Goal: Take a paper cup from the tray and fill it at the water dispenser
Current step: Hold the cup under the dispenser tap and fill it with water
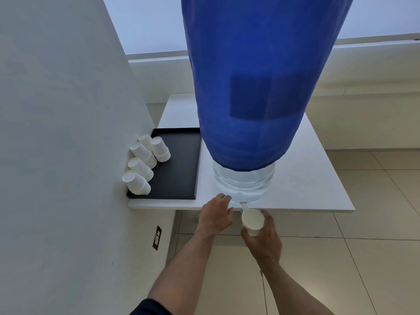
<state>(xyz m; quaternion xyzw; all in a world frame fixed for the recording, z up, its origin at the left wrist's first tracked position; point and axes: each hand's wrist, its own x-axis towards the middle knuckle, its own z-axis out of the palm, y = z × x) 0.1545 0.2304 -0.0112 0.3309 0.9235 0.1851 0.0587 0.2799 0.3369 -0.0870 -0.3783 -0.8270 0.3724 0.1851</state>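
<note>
Paper cup (252,221) between the right hand's fingers (271,226): plain white. Dispenser cover (261,76): solid blue, with a darker rectangular patch. Bottle (244,180) beyond the left hand's fingertips (223,197): clear. Tray (179,164): black. Stacked cups (145,162): white.

Lower right of frame: open floor below the table (318,196) edge, free approach. Centre: water dispenser (245,178) under its blue cover (261,76) fills the table front; left hand (216,214) and right hand (266,233) with the paper cup (252,221) crowd the tap (243,206). Left: wall (56,133) hard against the cup stacks (145,162); tray (177,169) bare on its right half, reachable from the front edge.
</note>
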